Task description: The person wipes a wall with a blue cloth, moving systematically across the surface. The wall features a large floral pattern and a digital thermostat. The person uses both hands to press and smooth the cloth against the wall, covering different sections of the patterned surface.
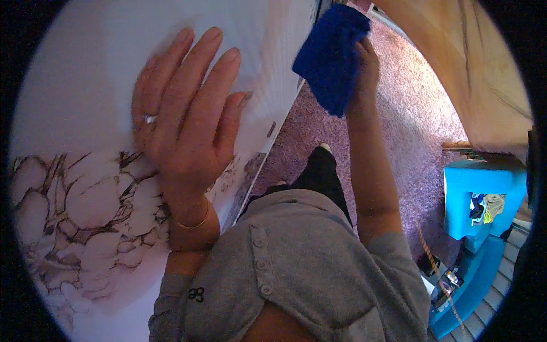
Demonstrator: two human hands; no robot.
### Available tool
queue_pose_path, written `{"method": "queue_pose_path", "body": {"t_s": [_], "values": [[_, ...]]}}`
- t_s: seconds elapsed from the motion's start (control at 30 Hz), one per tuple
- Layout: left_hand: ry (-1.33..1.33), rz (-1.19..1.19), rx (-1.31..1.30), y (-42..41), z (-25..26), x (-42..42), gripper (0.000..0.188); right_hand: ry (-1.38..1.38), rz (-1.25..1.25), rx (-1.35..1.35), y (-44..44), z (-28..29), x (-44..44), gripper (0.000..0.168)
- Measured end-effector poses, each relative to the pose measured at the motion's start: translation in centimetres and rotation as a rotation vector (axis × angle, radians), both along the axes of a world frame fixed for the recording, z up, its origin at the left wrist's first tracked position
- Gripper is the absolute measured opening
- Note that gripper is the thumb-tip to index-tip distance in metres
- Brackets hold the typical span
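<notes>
My right hand [367,81] holds a blue cloth [329,60], which hangs loosely from the fingers above the carpet, beside the edge of a pale glossy panel [77,85]. My left hand [188,107] lies flat over that panel with its back towards me, fingers extended and slightly apart. It wears a ring, and a thin bracelet circles the wrist. Whether the palm presses on the panel is hidden beneath it. A dark floral or pebble-like pattern [94,205] covers the panel's lower part in the view.
Purple-pink carpet [410,111] spreads under my feet. Tan fabric [483,64], perhaps a curtain, hangs at the upper right. At right stands a turquoise sofa or armchair [457,184] with several crumpled clothes [487,207] on it. Small items [451,280] lie at the lower right.
</notes>
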State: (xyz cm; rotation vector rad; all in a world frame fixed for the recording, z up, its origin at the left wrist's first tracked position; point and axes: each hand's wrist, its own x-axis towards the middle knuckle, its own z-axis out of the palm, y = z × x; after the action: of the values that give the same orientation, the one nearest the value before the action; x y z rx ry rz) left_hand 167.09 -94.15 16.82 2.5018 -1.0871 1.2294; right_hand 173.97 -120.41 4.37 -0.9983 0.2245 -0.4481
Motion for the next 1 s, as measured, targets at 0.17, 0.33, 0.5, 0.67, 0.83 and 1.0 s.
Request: {"method": "queue_pose_path", "body": {"t_s": [0.17,0.33,0.5,0.67,0.83,1.0], "values": [[-0.005,0.037,-0.008,-1.0,-1.2,-0.4,0.025,0.014,0.137,0.299,-7.7,-8.4,-0.9,0.041],[0.059,0.272,-0.013,-1.7,-4.5,-3.0,0.02,0.298,0.542,0.729,-11.4,-7.5,0.5,0.043],[-0.169,0.846,0.013,-4.6,-9.8,-3.9,0.024,0.042,0.738,-0.888,-11.5,-6.7,6.1,0.033],[-0.33,1.095,0.089,-4.7,-10.7,-1.8,0.037,-1.296,0.558,-1.026,-6.7,2.8,9.7,0.019],[-0.399,1.251,0.007,-7.5,-13.1,-0.6,0.037,-1.759,0.432,-1.538,-2.3,3.0,14.0,0.035],[-0.284,1.364,-0.028,-11.8,-13.7,-3.1,0.043,-2.072,0.355,-1.901,-0.7,-4.5,15.4,0.049]]}}
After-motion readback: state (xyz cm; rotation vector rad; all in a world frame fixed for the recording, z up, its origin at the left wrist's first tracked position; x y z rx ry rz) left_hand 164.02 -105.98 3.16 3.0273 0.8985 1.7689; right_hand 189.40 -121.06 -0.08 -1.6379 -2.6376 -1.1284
